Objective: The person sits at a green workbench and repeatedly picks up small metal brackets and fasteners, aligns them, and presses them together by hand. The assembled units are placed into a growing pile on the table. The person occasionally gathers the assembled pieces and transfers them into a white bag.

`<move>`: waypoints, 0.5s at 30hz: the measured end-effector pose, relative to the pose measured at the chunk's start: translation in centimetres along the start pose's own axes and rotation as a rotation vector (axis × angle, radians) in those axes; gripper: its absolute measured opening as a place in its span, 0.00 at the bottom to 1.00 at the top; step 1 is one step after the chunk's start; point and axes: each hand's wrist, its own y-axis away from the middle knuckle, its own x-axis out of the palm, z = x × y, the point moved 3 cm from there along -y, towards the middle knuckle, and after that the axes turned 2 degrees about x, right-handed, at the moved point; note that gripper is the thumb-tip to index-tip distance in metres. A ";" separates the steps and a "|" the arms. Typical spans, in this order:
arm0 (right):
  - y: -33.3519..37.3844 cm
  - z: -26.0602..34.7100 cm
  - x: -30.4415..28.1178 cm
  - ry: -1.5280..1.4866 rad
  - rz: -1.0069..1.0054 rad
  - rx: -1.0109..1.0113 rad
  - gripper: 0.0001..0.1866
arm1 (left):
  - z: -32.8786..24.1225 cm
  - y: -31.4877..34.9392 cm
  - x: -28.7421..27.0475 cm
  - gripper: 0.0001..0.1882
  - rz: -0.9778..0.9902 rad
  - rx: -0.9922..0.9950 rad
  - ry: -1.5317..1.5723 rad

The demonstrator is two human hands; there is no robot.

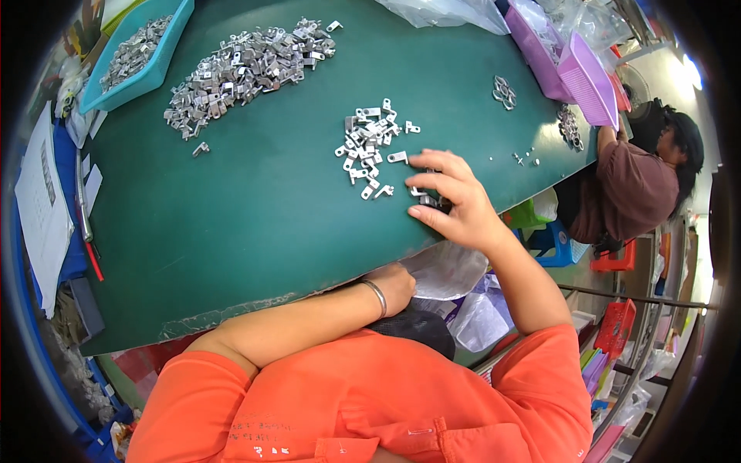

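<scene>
My right hand (455,199) is over the green table near its front edge, with fingers curved and apart around a few small metal brackets (423,197). They lie partly hidden beneath the fingers. Just left of it is a loose cluster of the same silver brackets (368,143), each with a hole and a bent tab. At the table's front edge my left hand (395,288) is closed, a metal bangle on its wrist. It grips the rim of a clear plastic bag (444,272) hanging below the edge; its fingertips are hidden.
A larger bracket heap (247,71) lies at the back left, beside a turquoise basket (147,77) of more. Purple baskets (584,77) stand at the far right, with small ring-like metal pieces (504,93) nearer. A co-worker (637,181) sits at the table's right end. Papers (45,204) hang at left.
</scene>
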 end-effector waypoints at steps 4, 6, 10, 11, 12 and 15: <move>3.7 1.3 -0.5 -0.072 -0.043 0.007 0.11 | -0.1 0.0 0.3 0.21 -0.037 -0.038 0.118; 5.3 1.9 -0.7 -0.092 -0.032 0.003 0.11 | 0.0 0.1 0.1 0.21 -0.059 -0.071 0.200; 7.7 1.7 -0.8 -0.092 -0.071 -0.077 0.13 | 0.0 0.3 -0.2 0.21 -0.040 -0.076 0.197; 8.1 1.5 -1.0 -0.098 -0.085 -0.076 0.13 | 0.0 0.3 -0.4 0.22 -0.031 -0.055 0.190; 8.2 1.4 -1.1 -0.103 -0.098 -0.076 0.13 | 0.0 0.3 -0.4 0.22 -0.023 -0.034 0.182; 5.5 1.8 -1.1 0.010 -0.192 -0.067 0.12 | -0.3 -0.1 -0.2 0.23 0.054 -0.040 0.099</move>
